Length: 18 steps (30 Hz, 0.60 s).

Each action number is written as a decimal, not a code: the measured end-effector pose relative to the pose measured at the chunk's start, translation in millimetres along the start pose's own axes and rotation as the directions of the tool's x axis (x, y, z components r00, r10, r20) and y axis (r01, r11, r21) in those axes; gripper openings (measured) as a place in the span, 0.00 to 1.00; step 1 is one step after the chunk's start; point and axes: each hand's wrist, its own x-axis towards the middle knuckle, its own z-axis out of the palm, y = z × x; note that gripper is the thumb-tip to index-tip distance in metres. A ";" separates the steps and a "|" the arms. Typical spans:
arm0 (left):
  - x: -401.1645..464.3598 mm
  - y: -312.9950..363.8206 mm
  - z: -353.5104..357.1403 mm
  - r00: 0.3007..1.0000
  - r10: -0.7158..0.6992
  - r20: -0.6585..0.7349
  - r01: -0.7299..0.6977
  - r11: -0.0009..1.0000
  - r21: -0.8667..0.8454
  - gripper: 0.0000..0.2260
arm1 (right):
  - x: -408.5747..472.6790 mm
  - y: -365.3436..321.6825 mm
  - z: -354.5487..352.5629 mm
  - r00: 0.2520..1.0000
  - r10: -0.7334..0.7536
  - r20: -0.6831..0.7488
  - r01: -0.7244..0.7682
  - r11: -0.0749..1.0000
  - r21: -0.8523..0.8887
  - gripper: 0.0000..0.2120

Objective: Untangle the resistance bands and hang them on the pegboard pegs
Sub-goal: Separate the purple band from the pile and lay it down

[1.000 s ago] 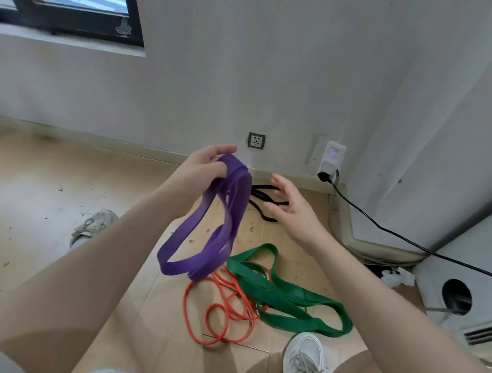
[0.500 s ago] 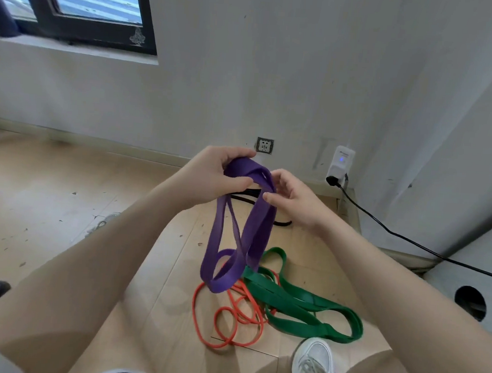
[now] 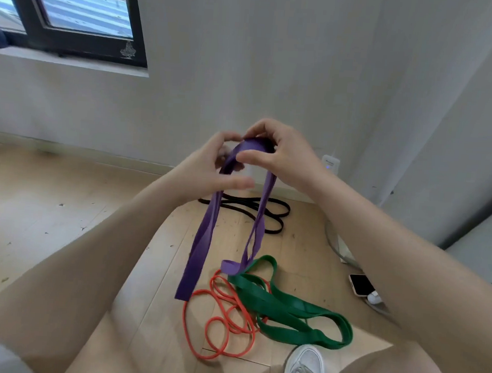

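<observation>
A wide purple resistance band [image 3: 203, 241] hangs from both my hands in two long strands above the floor. My left hand [image 3: 208, 166] pinches its top from the left, and my right hand [image 3: 281, 156] grips the same top fold from the right. Below on the wooden floor lie a thin orange band [image 3: 217, 324] in several loops and a green band [image 3: 291, 312], overlapping each other. The purple band's lower end touches the green one. A black band [image 3: 254, 213] lies further back by the wall. No pegboard is in view.
A phone [image 3: 361, 284] with a white plug lies on the floor at the right. A wall adapter [image 3: 331, 163] is plugged in behind my right hand. My white shoe [image 3: 305, 368] stands near the green band. A window [image 3: 76, 14] is at the upper left.
Both hands rose with the purple band and closed together on its top. The band, bunched before, now hangs lower in two separate strands.
</observation>
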 end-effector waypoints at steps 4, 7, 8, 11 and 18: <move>15.9 20.0 -1.7 0.980 0.133 -0.151 -0.120 0.989 0.092 0.21 | 4.2 -4.1 -1.5 0.999 0.050 -0.001 -0.049 0.991 0.126 0.10; 20.6 25.5 -5.4 0.975 0.178 -0.136 -0.138 0.955 0.264 0.16 | -3.4 11.8 -3.5 0.989 0.134 0.061 -0.147 0.909 0.391 0.13; 20.6 26.9 -4.3 0.975 0.192 -0.111 -0.151 0.942 0.300 0.14 | -8.1 19.3 -4.6 0.985 0.141 0.096 -0.168 0.888 0.428 0.13; 19.9 26.9 1.6 0.975 0.188 -0.116 -0.149 0.947 0.284 0.12 | -29.7 41.6 2.5 0.964 0.142 0.225 -0.215 0.915 0.342 0.15; 7.8 21.3 3.7 0.950 0.121 -0.289 -0.127 0.992 -0.002 0.07 | -65.8 89.7 54.1 0.935 0.299 0.190 -0.334 0.922 0.193 0.13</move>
